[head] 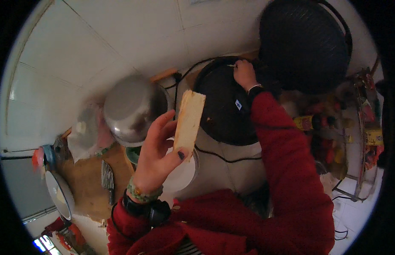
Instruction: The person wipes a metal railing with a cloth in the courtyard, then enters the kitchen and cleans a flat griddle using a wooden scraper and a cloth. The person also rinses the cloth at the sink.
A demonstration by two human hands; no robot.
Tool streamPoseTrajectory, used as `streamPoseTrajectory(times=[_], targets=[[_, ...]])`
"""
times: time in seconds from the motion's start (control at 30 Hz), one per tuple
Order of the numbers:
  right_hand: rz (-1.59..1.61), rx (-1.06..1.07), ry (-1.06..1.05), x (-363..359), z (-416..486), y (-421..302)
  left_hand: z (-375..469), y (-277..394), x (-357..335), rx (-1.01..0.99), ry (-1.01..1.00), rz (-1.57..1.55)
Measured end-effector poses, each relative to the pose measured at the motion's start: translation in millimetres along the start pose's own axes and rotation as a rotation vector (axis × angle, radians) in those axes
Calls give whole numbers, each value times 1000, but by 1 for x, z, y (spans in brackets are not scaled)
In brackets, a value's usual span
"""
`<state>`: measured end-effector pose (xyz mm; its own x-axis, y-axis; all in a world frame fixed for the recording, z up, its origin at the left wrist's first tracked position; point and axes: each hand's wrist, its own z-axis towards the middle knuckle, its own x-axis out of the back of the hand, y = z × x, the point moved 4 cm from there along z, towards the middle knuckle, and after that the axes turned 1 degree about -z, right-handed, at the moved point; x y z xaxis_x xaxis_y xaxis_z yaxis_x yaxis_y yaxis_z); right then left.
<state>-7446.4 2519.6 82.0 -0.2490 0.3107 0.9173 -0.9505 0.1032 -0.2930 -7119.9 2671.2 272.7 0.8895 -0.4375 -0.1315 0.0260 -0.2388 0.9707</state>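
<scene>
My left hand (pixel 162 153) holds up a flat, pale yellow rectangular piece (pixel 189 121), perhaps food or wood, with the thumb on its lower end. Below that hand is a white bowl (pixel 181 175), partly hidden. My right hand (pixel 245 75) reaches over the far part of a round black pan (pixel 221 127); a small pale strip (pixel 231 65) shows at its fingertips. On the pan's dark surface lie a small white tag (pixel 238 105) with writing and a small brownish bit (pixel 209 119).
An upturned metal basin (pixel 130 108) stands left of the pan. A cleaver (pixel 107 178) lies on a wooden board (pixel 86 188), beside a white enamel basin (pixel 59 194). A large black lid (pixel 305 44) leans on the wall. Bottles (pixel 307 122) stand at right; a black cord (pixel 223 158) crosses the tiled counter.
</scene>
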Motion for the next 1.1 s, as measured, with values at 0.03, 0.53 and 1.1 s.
streamPoseTrajectory(times=[0.03,0.53,1.1], targets=[[20,42,11,-3,0,-9,0,-1,0,8,10,-1],[218,816,-516,23,-143,-115,-27,5,-2,-6,16,-44],[-424,324,-438,82,-104,67,-42,11,-28,-67,-13,8]])
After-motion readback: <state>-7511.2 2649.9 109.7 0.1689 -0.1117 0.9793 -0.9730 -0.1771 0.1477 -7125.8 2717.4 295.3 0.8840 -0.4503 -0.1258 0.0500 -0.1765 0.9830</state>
